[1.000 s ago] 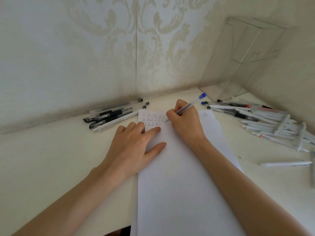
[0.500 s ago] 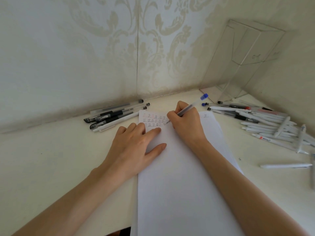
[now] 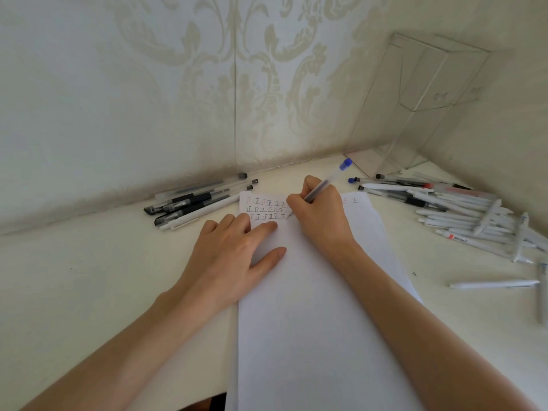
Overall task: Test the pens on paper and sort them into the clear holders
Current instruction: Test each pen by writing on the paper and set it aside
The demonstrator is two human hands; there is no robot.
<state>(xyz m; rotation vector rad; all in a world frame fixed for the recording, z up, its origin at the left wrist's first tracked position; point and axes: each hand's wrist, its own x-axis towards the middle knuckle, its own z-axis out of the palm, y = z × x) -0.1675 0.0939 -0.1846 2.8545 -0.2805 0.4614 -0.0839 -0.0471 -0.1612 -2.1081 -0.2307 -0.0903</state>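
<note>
A white sheet of paper (image 3: 311, 307) lies lengthwise on the desk, with rows of small written marks along its far end. My right hand (image 3: 323, 215) grips a clear pen with a blue cap end (image 3: 333, 176), its tip on the paper in the third row of marks. My left hand (image 3: 234, 256) rests flat on the paper's left edge, fingers spread. The clear holders (image 3: 427, 105) stand in the far right corner against the wall.
Several black and white pens (image 3: 195, 203) lie in a bunch left of the paper near the wall. A larger heap of mostly white pens (image 3: 462, 215) spreads along the right wall. One white pen (image 3: 493, 284) lies alone at the right.
My right hand has shifted the pen slightly while writing a mark in the third row. My left hand has stayed where it was.
</note>
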